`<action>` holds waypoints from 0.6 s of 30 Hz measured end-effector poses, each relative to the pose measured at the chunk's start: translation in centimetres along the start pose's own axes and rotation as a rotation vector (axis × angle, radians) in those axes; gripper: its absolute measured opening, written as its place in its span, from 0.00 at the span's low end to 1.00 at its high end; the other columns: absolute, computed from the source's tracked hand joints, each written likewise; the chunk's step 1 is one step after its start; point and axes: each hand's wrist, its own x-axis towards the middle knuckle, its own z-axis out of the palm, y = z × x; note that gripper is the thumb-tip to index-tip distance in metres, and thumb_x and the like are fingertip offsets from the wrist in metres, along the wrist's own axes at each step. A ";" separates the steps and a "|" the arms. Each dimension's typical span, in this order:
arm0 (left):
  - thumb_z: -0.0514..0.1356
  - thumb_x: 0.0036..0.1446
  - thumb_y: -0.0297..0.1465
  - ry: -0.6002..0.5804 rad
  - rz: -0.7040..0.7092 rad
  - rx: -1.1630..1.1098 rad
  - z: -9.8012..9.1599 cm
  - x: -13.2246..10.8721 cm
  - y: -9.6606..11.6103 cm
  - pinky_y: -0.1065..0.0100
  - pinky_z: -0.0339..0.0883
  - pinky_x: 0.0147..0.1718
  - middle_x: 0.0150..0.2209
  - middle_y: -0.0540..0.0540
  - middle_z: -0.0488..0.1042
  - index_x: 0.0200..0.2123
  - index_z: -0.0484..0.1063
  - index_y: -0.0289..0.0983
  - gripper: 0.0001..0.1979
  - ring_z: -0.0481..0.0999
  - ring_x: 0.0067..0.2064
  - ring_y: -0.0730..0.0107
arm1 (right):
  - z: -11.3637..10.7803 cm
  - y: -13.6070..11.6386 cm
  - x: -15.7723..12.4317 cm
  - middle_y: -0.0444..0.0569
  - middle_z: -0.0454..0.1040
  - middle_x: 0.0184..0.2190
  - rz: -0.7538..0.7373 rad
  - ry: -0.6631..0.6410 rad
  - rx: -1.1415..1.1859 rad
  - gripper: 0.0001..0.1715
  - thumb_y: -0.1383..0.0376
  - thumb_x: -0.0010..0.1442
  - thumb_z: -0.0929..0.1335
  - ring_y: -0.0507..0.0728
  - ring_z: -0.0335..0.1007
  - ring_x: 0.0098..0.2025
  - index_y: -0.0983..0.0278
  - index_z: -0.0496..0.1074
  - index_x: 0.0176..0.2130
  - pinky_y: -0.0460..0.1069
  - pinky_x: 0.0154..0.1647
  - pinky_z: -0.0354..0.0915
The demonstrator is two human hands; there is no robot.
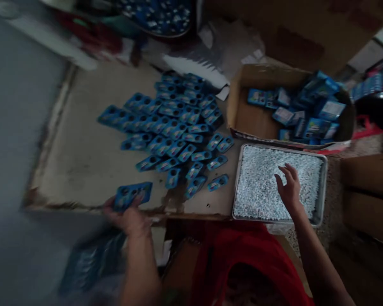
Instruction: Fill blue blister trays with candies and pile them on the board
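Note:
My left hand [127, 214] is closed around a few small blue packs [123, 196] placed side by side, just above the table's front edge. Over a metal tray [324, 187] filled with small pale pellets [258, 182], my right hand [289, 187] hovers with its fingers apart and slightly curled. Nothing shows in that hand. Many more blue packs [166, 127], each with a dark round spot, stand in loose rows on the table [83, 148] between my hands.
Behind the tray sits an open cardboard box [238, 102] partly filled with blue printed packets [315, 110]. A round container [159, 17] of blue and silvery items stands at the back. Brown cartons [368, 174] are at the right, and red cloth [242, 242] lies in front.

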 end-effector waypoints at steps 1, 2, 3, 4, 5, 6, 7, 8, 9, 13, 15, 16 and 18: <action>0.70 0.35 0.41 0.056 -0.052 -0.026 1.1 0.6 -0.5 0.35 0.59 0.69 0.34 0.58 0.60 0.35 0.47 0.43 0.34 0.68 0.44 0.63 | -0.8 -0.7 1.8 0.60 0.77 0.59 -0.044 0.025 -0.020 0.17 0.57 0.73 0.68 0.67 0.77 0.61 0.59 0.77 0.57 0.67 0.62 0.77; 0.71 0.32 0.40 0.097 -0.109 -0.041 2.0 1.0 -0.8 0.35 0.59 0.69 0.34 0.59 0.61 0.35 0.49 0.43 0.34 0.69 0.43 0.63 | -1.8 -1.2 3.8 0.59 0.77 0.59 -0.079 0.035 -0.049 0.16 0.58 0.74 0.67 0.66 0.76 0.62 0.58 0.77 0.57 0.66 0.63 0.75; 0.71 0.29 0.38 0.109 -0.167 -0.049 2.7 1.2 -0.9 0.35 0.60 0.68 0.34 0.59 0.63 0.34 0.51 0.43 0.34 0.70 0.43 0.61 | -2.7 -1.3 6.1 0.59 0.77 0.59 -0.102 0.029 -0.084 0.16 0.58 0.74 0.67 0.66 0.75 0.62 0.57 0.77 0.57 0.65 0.65 0.74; 0.72 0.27 0.37 0.089 -0.218 -0.038 3.1 1.3 -0.7 0.35 0.62 0.67 0.34 0.59 0.65 0.34 0.55 0.43 0.32 0.72 0.44 0.59 | -3.6 -1.2 8.5 0.58 0.78 0.59 -0.106 0.006 -0.122 0.17 0.57 0.74 0.67 0.66 0.75 0.62 0.57 0.77 0.58 0.64 0.66 0.72; 0.73 0.27 0.36 0.064 -0.246 -0.010 3.3 1.2 -0.2 0.34 0.64 0.65 0.34 0.59 0.68 0.33 0.58 0.44 0.31 0.74 0.45 0.55 | -4.2 -0.8 11.0 0.58 0.79 0.57 -0.091 -0.034 -0.158 0.18 0.57 0.75 0.66 0.66 0.75 0.61 0.58 0.76 0.59 0.63 0.65 0.72; 0.73 0.27 0.35 0.064 -0.235 0.038 3.3 1.1 0.7 0.32 0.65 0.64 0.35 0.57 0.71 0.33 0.61 0.45 0.29 0.76 0.48 0.49 | -4.4 -0.1 13.6 0.59 0.79 0.56 -0.059 -0.088 -0.197 0.20 0.57 0.75 0.65 0.66 0.75 0.59 0.59 0.75 0.60 0.62 0.64 0.71; 0.73 0.29 0.35 0.102 -0.188 0.097 3.4 1.0 2.1 0.31 0.66 0.62 0.36 0.55 0.73 0.34 0.64 0.47 0.26 0.77 0.51 0.43 | -4.2 0.8 16.3 0.60 0.80 0.54 -0.016 -0.152 -0.244 0.22 0.56 0.74 0.65 0.67 0.75 0.58 0.61 0.73 0.62 0.62 0.62 0.71; 0.72 0.33 0.34 0.160 -0.111 0.163 3.9 0.9 3.9 0.31 0.67 0.61 0.38 0.53 0.76 0.35 0.67 0.49 0.24 0.77 0.54 0.38 | -3.5 1.8 18.8 0.62 0.79 0.54 0.031 -0.221 -0.307 0.25 0.55 0.74 0.65 0.68 0.73 0.57 0.64 0.72 0.63 0.61 0.60 0.70; 0.70 0.38 0.34 0.232 0.002 0.230 4.9 0.8 6.3 0.30 0.68 0.59 0.41 0.51 0.78 0.39 0.69 0.52 0.22 0.78 0.56 0.36 | -2.5 2.8 21.3 0.65 0.79 0.55 0.073 -0.293 -0.385 0.28 0.54 0.73 0.66 0.70 0.72 0.58 0.68 0.72 0.63 0.61 0.60 0.69; 0.64 0.58 0.35 -0.160 0.604 0.220 17.9 1.1 18.2 0.44 0.77 0.56 0.49 0.44 0.80 0.49 0.74 0.46 0.15 0.81 0.54 0.47 | 3.0 5.5 28.5 0.75 0.72 0.60 0.159 -0.482 -0.645 0.40 0.45 0.66 0.72 0.77 0.63 0.64 0.78 0.75 0.58 0.64 0.62 0.62; 0.60 0.63 0.30 -0.584 0.849 0.308 28.4 1.8 23.3 0.48 0.74 0.61 0.50 0.41 0.81 0.50 0.76 0.42 0.13 0.80 0.56 0.51 | 5.1 6.1 30.2 0.75 0.71 0.62 0.166 -0.482 -0.667 0.40 0.45 0.64 0.74 0.76 0.62 0.65 0.78 0.76 0.56 0.64 0.63 0.61; 0.60 0.63 0.27 -0.741 0.902 0.380 33.8 2.1 25.1 0.49 0.72 0.64 0.54 0.39 0.80 0.54 0.76 0.40 0.17 0.78 0.60 0.50 | 5.8 6.4 30.6 0.74 0.71 0.62 0.171 -0.467 -0.663 0.38 0.46 0.63 0.75 0.76 0.62 0.65 0.76 0.77 0.55 0.65 0.63 0.61; 0.63 0.59 0.23 -0.935 0.933 0.544 43.5 3.0 27.0 0.44 0.64 0.69 0.64 0.31 0.73 0.64 0.70 0.33 0.29 0.71 0.68 0.43 | 6.7 6.7 30.9 0.73 0.72 0.61 0.194 -0.430 -0.642 0.35 0.48 0.63 0.75 0.76 0.63 0.64 0.75 0.78 0.54 0.66 0.63 0.61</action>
